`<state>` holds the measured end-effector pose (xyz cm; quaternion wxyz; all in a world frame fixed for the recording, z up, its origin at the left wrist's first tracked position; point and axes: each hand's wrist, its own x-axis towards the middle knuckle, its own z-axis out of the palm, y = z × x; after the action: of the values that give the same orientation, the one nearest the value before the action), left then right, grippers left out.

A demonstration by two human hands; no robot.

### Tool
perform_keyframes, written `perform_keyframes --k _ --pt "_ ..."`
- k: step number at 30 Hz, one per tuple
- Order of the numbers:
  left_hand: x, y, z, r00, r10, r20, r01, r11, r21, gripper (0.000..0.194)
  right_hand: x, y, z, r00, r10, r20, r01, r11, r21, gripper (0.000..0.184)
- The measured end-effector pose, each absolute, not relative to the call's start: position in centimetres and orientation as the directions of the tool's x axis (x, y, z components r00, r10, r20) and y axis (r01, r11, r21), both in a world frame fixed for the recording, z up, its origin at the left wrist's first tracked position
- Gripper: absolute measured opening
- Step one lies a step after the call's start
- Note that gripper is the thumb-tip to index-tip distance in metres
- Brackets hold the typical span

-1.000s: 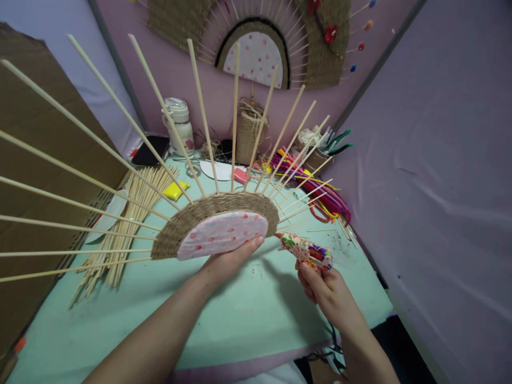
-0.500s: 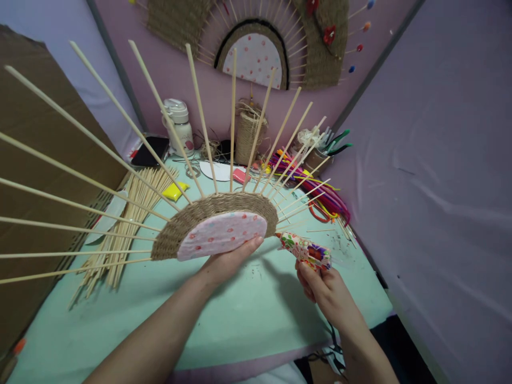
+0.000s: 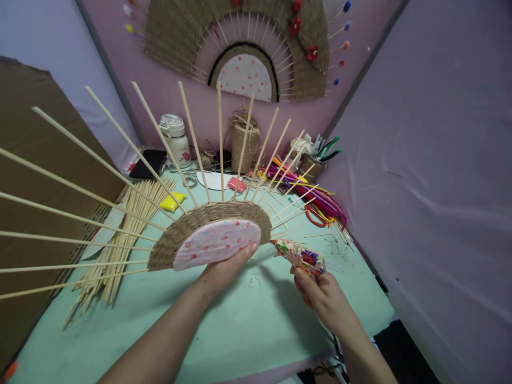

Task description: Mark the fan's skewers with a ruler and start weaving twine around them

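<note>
My left hand [image 3: 230, 266] grips a half-round woven fan [image 3: 208, 213] from below, its thumb on the flat lower edge. A pink dotted half-disc [image 3: 218, 242] fills the fan's middle, ringed by a woven twine band. Thin wooden sticks [image 3: 188, 133] spread outward from that band. In my right hand [image 3: 316, 293] is a glue gun [image 3: 300, 256] wrapped in flowered paper. Its tip is at the right end of the woven band; whether it touches cannot be told. The fingers under the fan are hidden.
A bundle of loose sticks [image 3: 116, 250] lies at left near a yellow packet [image 3: 173, 201]. Behind stand a white bottle [image 3: 176, 141], a twine spool [image 3: 245, 141] and coloured pipe cleaners [image 3: 308, 192]. A finished fan [image 3: 256, 32] hangs on the wall. A cardboard sheet [image 3: 24, 186] stands left.
The view has tilted upward slightly, showing more of the wall fan. Both hands keep their holds, and the glue gun's tip remains at the band's right end.
</note>
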<state>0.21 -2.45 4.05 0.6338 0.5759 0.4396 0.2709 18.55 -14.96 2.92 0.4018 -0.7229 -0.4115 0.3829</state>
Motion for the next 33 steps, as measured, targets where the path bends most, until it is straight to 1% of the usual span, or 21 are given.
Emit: perform_keyframes --k 5,10,16,21,28,33 --pt "0.2 -2.5 4.1 0.449 0.85 -0.277 0.186 0.214 0.959 0.039 18.6 -15.0 3.1 0.362 0.907 -0.216 0.329 -0.341 -0.881 0.054" --pt "0.2 -2.4 4.4 0.485 0.837 -0.255 0.168 0.197 0.966 0.035 18.7 -15.0 3.0 0.366 0.909 -0.2 0.35 -0.334 -0.875 0.053" --pt "0.1 -2.5 4.4 0.459 0.842 -0.285 0.189 0.221 0.957 0.039 18.7 -14.9 2.9 0.359 0.913 -0.194 0.381 -0.333 -0.863 0.053" --pt "0.2 -2.4 4.3 0.466 0.837 -0.285 0.198 0.216 0.956 0.04 18.7 -15.0 2.8 0.36 0.911 -0.2 0.374 -0.337 -0.864 0.051" --pt "0.5 -2.4 4.0 0.402 0.877 -0.264 0.177 0.209 0.962 0.038 18.9 -15.2 2.3 0.366 0.917 -0.161 0.357 -0.298 -0.885 0.048" --pt "0.8 -2.5 3.2 0.373 0.9 -0.228 0.12 0.197 0.973 0.035 18.9 -15.2 2.2 0.37 0.911 -0.181 0.328 -0.311 -0.892 0.048"
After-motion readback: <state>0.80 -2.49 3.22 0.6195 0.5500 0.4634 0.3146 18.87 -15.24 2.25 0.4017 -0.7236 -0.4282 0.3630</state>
